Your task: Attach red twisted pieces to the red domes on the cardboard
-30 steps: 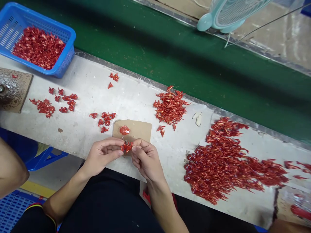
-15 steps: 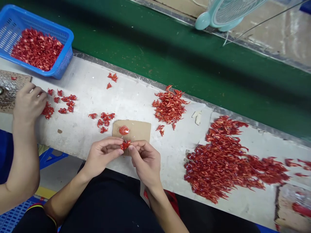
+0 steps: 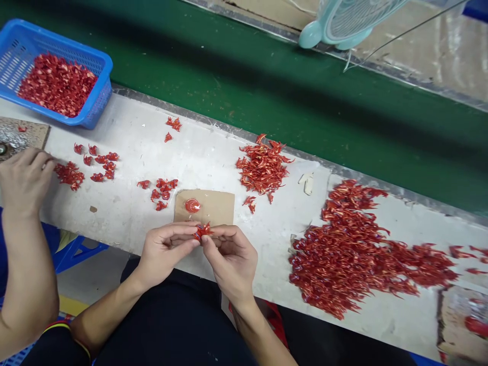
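My left hand (image 3: 163, 250) and my right hand (image 3: 230, 255) meet at the bench's near edge, both pinching one small red petal cluster (image 3: 202, 231) between thumbs and fingertips. Just beyond the cluster lies a brown cardboard piece (image 3: 215, 207) with a red blob of glue (image 3: 192, 205) on it. A few finished red clusters (image 3: 162, 188) lie to the left of the cardboard. A small heap of loose red petals (image 3: 263, 166) sits to the right of it, and a large heap (image 3: 354, 254) spreads further right.
A blue basket (image 3: 97, 63) of red clusters stands at the far left. Another person's hand (image 3: 21, 178) rests near more red clusters (image 3: 95, 160) at the left. A green belt (image 3: 267, 86) runs behind the bench, with a pale fan (image 3: 343, 23) beyond.
The other person's hand came in from the left, reached the red pieces, then drew back a little. My hands stayed pinched on the cluster, turning it slightly.
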The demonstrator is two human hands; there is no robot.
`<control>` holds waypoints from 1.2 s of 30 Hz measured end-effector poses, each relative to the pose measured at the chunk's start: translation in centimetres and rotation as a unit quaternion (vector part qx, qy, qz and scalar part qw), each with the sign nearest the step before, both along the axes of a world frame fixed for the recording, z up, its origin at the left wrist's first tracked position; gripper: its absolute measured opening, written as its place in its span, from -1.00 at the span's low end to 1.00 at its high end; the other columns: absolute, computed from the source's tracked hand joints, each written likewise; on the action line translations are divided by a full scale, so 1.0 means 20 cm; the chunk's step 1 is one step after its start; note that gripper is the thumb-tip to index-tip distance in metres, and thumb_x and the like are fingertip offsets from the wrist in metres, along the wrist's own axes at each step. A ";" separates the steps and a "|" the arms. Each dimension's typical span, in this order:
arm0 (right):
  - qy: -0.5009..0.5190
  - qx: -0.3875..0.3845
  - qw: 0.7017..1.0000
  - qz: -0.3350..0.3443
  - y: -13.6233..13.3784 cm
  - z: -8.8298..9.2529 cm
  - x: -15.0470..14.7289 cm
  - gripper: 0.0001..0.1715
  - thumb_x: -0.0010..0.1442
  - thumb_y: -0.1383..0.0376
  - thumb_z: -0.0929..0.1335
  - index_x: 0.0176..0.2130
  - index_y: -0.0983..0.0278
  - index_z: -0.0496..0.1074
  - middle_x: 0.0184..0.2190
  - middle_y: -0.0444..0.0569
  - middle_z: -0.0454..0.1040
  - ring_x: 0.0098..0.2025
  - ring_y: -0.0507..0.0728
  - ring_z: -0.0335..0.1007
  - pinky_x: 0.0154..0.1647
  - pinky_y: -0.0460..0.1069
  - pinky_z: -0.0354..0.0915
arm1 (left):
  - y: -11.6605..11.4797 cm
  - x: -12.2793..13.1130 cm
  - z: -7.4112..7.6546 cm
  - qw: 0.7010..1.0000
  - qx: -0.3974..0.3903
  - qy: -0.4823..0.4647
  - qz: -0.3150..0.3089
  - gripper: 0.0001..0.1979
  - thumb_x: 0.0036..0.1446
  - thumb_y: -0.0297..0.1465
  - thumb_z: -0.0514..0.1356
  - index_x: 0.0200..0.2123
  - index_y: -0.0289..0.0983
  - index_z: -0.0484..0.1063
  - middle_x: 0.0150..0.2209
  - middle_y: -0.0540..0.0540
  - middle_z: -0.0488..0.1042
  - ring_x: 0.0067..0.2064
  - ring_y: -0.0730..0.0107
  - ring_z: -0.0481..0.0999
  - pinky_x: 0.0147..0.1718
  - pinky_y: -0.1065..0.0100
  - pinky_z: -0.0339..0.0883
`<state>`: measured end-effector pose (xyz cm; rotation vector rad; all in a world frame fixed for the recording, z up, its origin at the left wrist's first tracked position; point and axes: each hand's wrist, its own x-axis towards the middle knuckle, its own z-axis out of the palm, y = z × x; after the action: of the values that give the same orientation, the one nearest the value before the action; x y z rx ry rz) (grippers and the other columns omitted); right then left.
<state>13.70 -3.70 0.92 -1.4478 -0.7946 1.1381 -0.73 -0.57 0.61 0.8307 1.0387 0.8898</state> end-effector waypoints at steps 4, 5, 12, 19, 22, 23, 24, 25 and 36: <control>-0.014 0.002 1.000 -0.026 -0.03 -0.03 0.03 -0.80 0.20 0.30 0.50 -0.25 0.17 0.40 -0.37 -0.14 0.52 -0.37 0.04 0.47 -0.33 -0.05 0.41 | 0.00 0.02 0.00 0.996 0.024 0.037 -0.076 -0.79 0.14 -0.35 0.39 -0.13 -0.22 0.67 0.01 -0.21 0.64 -0.03 0.14 0.68 -0.07 0.24 0.62; -0.011 0.001 0.999 -0.035 -0.05 -0.04 0.05 -0.77 0.21 0.29 0.50 -0.25 0.17 0.37 -0.37 -0.14 0.52 -0.38 0.05 0.46 -0.34 -0.05 0.40 | 0.01 0.01 0.00 0.992 0.053 0.055 -0.099 -0.78 0.16 -0.34 0.37 -0.10 -0.21 0.66 0.05 -0.23 0.62 -0.01 0.13 0.66 -0.08 0.24 0.61; -0.079 -0.050 0.985 -0.146 -0.31 -0.16 0.27 -0.69 0.22 0.22 0.48 -0.19 0.16 0.27 -0.34 -0.13 0.51 -0.36 0.06 0.46 -0.29 -0.01 0.39 | 0.28 -0.24 -0.05 0.857 0.284 0.426 0.055 -0.60 0.17 -0.35 0.34 0.10 -0.17 0.55 0.17 -0.23 0.39 0.05 0.16 0.51 0.01 0.19 0.47; -0.210 -0.105 0.928 -0.288 -0.63 -0.31 0.46 -0.59 0.16 0.11 0.47 -0.17 0.17 0.22 -0.34 -0.11 0.47 -0.32 0.12 0.49 -0.27 0.03 0.39 | 0.46 -0.33 -0.15 0.783 0.274 0.557 0.033 -0.63 0.12 -0.23 0.35 -0.03 -0.26 0.63 -0.07 -0.17 0.49 -0.13 0.18 0.51 0.04 0.13 0.42; -0.274 -0.116 0.885 -0.360 -0.75 -0.35 0.52 -0.58 0.13 0.11 0.47 -0.17 0.19 0.23 -0.32 -0.10 0.44 -0.34 0.11 0.46 -0.30 0.03 0.37 | 0.47 -0.32 -0.16 0.786 0.273 0.551 0.066 -0.73 0.08 -0.26 0.37 -0.12 -0.16 0.66 -0.14 -0.04 0.54 -0.31 0.33 0.47 -0.02 0.17 0.45; -0.296 -0.120 0.867 -0.382 -0.79 -0.36 0.55 -0.58 0.12 0.11 0.47 -0.17 0.19 0.23 -0.32 -0.10 0.42 -0.35 0.10 0.45 -0.31 0.02 0.36 | 0.48 -0.33 -0.17 0.787 0.279 0.546 0.070 -0.75 0.08 -0.28 0.37 -0.13 -0.13 0.67 -0.14 -0.02 0.56 -0.31 0.33 0.47 -0.01 0.17 0.45; -0.316 -0.127 0.851 -0.399 -0.82 -0.37 0.57 -0.57 0.11 0.11 0.47 -0.18 0.20 0.24 -0.32 -0.11 0.41 -0.36 0.09 0.43 -0.32 0.02 0.35 | 0.48 -0.34 -0.17 0.787 0.288 0.540 0.073 -0.76 0.08 -0.30 0.37 -0.14 -0.12 0.67 -0.13 -0.01 0.57 -0.27 0.30 0.50 0.00 0.16 0.45; -0.329 -0.136 0.839 -0.411 -0.85 -0.38 0.59 -0.56 0.10 0.10 0.47 -0.18 0.20 0.23 -0.33 -0.11 0.41 -0.37 0.10 0.43 -0.32 0.02 0.35 | 0.49 -0.35 -0.17 0.787 0.300 0.533 0.078 -0.76 0.08 -0.31 0.37 -0.14 -0.11 0.67 -0.12 -0.01 0.58 -0.22 0.26 0.52 0.01 0.16 0.45; -0.379 -0.230 0.806 -0.391 -0.82 -0.34 0.67 -0.52 0.13 -0.03 0.47 -0.18 0.23 0.34 -0.33 0.03 0.57 -0.33 0.18 0.52 -0.24 0.06 0.41 | 0.44 -0.32 -0.10 0.922 0.187 0.291 0.173 -0.73 0.02 -0.29 0.44 -0.15 -0.12 0.68 -0.23 0.03 0.68 -0.31 0.33 0.63 -0.24 0.26 0.57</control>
<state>27.16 -20.05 -5.92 -2.3955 -0.3243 0.0552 -7.16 8.17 -1.32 1.3074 1.5981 1.1987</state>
